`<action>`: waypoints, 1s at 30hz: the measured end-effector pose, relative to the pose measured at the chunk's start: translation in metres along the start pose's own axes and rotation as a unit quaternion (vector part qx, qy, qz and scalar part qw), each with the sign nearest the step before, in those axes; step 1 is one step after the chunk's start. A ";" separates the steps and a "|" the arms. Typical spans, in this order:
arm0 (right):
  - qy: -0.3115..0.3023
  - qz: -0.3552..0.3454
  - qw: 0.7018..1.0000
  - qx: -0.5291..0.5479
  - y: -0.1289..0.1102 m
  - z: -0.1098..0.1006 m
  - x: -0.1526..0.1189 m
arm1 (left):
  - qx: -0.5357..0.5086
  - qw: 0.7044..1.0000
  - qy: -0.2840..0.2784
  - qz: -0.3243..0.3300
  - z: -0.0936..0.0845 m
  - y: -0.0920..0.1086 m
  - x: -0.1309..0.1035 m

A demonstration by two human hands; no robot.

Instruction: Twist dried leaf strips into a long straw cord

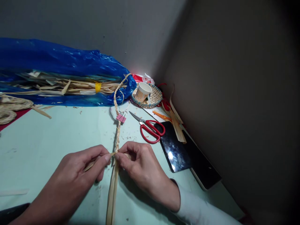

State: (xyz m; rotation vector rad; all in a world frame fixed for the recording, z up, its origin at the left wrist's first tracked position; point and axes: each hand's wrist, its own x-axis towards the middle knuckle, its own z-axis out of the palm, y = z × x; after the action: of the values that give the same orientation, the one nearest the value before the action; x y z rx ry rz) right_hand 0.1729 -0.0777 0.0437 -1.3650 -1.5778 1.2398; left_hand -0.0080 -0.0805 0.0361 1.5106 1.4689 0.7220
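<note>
A narrow braid of dry, straw-coloured leaf strips [117, 134] runs from the blue bag down towards me, with a pink binder clip [121, 118] gripping it partway. My left hand [86, 168] pinches one strip between thumb and fingers, just left of the braid's lower end. On the other side, my right hand [140, 165] has thumb and forefinger closed at the braid's end, with part of a strip showing in its grasp. Between the hands, a loose flat strip [112, 193] hangs down to the bottom edge.
Red-handled scissors [150, 129] lie right of the braid, touching a dark phone [174, 150]. Beyond stands a woven basket [154, 97] holding a paper cup [143, 91]. A blue plastic bag [58, 56] of leaf strips lies along the wall. A braided coil [11, 107] sits far left.
</note>
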 end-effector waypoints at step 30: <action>-0.047 0.086 0.973 0.207 -0.005 -0.002 0.000 | -0.269 0.927 -0.225 -0.134 0.006 0.002 0.021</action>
State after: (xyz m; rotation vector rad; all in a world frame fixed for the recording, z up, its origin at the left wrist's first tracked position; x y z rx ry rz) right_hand 0.1730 -0.0777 0.0494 -1.2019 -1.1879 1.6527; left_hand 0.0014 -0.0607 0.0316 0.9451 0.9911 0.5095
